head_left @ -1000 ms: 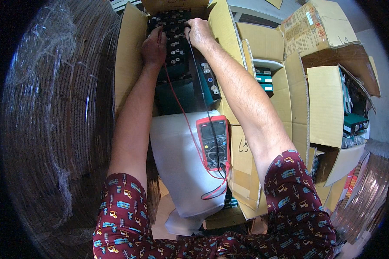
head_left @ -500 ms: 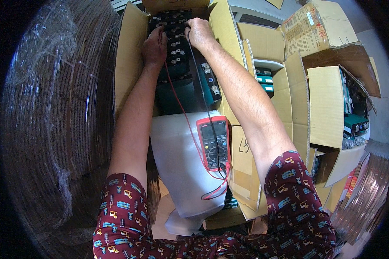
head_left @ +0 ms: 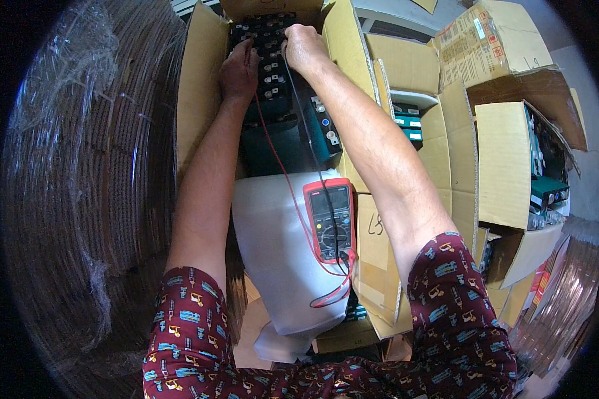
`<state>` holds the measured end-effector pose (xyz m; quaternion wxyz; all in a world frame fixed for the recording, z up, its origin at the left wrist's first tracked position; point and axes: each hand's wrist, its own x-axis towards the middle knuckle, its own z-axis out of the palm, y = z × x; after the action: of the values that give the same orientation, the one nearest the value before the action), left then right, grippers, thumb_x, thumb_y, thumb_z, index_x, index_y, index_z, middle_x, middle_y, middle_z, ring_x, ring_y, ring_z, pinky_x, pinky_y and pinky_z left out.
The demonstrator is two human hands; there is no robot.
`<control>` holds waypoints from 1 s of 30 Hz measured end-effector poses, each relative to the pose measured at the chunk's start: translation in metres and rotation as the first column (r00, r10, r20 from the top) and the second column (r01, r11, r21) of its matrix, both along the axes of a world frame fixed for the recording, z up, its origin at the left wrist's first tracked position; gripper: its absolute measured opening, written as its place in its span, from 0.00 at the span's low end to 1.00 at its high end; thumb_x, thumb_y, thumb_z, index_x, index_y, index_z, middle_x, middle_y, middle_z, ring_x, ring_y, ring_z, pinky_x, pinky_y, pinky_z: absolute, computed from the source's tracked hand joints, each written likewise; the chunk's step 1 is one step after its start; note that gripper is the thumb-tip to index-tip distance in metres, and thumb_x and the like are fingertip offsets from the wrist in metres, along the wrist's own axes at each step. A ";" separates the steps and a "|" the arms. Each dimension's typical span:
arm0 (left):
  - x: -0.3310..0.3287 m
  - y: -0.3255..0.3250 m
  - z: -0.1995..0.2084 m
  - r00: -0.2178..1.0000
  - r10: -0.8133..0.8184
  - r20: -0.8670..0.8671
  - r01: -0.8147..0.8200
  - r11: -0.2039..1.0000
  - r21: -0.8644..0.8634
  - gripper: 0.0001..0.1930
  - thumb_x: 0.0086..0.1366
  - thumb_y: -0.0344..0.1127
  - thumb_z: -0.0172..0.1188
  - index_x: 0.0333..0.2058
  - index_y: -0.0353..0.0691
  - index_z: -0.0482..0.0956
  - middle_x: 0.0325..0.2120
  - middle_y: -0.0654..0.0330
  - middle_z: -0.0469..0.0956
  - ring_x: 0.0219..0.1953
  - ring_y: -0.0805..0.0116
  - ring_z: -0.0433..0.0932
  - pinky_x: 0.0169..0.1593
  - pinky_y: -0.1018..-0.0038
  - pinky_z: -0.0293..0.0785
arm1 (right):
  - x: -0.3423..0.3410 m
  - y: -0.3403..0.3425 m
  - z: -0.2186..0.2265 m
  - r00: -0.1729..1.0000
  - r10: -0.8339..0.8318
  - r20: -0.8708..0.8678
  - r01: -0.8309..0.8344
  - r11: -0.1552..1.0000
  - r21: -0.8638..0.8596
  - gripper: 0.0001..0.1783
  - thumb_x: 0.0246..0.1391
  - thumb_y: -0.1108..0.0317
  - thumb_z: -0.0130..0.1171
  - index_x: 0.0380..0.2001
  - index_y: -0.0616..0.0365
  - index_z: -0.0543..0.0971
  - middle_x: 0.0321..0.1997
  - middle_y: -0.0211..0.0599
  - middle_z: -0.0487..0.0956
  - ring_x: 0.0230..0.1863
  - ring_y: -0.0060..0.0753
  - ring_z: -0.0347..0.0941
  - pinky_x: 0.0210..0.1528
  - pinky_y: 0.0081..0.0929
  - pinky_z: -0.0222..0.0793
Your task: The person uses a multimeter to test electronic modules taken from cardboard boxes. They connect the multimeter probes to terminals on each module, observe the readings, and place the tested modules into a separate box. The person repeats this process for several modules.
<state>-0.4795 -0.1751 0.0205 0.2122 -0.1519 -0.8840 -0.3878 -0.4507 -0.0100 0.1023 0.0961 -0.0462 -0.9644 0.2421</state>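
Observation:
My left hand (head_left: pixel 238 70) and my right hand (head_left: pixel 304 48) both reach into an open cardboard box (head_left: pixel 198 100) holding dark battery cells (head_left: pixel 269 50) with metal terminals. A red test lead (head_left: pixel 279 166) runs up to the left hand, which pinches its probe against the cells. A black test lead (head_left: pixel 313 153) runs up to the right hand, which holds its probe on the cells. Both leads come from a red-edged multimeter (head_left: pixel 331 219) lying on a white foam sheet (head_left: pixel 273 259) below the box.
A tall stack of plastic-wrapped flat cardboard (head_left: pixel 93 199) fills the left. Several open cardboard boxes (head_left: pixel 506 166) with teal and black units stand on the right. More flat sheets (head_left: pixel 559 306) lean at the lower right.

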 end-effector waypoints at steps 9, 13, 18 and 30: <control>-0.004 0.004 -0.003 1.000 -0.026 -0.016 0.027 1.000 0.016 0.19 0.73 0.43 0.54 0.59 0.44 0.78 0.51 0.48 0.83 0.53 0.44 0.81 0.56 0.54 0.77 | 0.000 -0.014 0.018 1.000 -0.014 0.026 0.011 0.995 0.095 0.10 0.58 0.75 0.64 0.42 0.58 0.88 0.49 0.53 0.85 0.54 0.54 0.83 0.55 0.45 0.82; -0.001 0.003 0.001 0.999 0.004 0.052 -0.003 1.000 -0.003 0.19 0.73 0.43 0.54 0.59 0.46 0.78 0.51 0.48 0.83 0.53 0.44 0.81 0.56 0.54 0.77 | -0.001 -0.021 0.026 0.998 -0.014 0.068 0.007 0.995 0.099 0.11 0.58 0.73 0.66 0.43 0.58 0.88 0.50 0.52 0.85 0.54 0.52 0.83 0.55 0.44 0.82; 0.001 0.007 0.002 0.999 0.002 0.051 -0.003 1.000 0.007 0.18 0.74 0.43 0.54 0.58 0.47 0.79 0.51 0.48 0.83 0.53 0.45 0.82 0.56 0.55 0.77 | -0.001 -0.025 0.030 0.996 -0.032 0.082 0.021 0.990 0.138 0.11 0.59 0.72 0.66 0.45 0.57 0.88 0.50 0.51 0.85 0.54 0.51 0.83 0.55 0.44 0.82; -0.008 -0.001 -0.016 0.993 0.069 0.097 -0.050 0.980 -0.191 0.22 0.76 0.45 0.50 0.65 0.52 0.72 0.56 0.46 0.78 0.53 0.39 0.78 0.56 0.49 0.75 | -0.007 -0.026 0.013 0.996 0.048 -0.078 -0.041 0.996 0.079 0.10 0.57 0.82 0.54 0.38 0.63 0.83 0.50 0.57 0.82 0.54 0.63 0.80 0.54 0.50 0.80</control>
<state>-0.4871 -0.1766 0.0047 0.1625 -0.1244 -0.9306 -0.3034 -0.4575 -0.0358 0.1156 0.1308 -0.0112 -0.9692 0.2082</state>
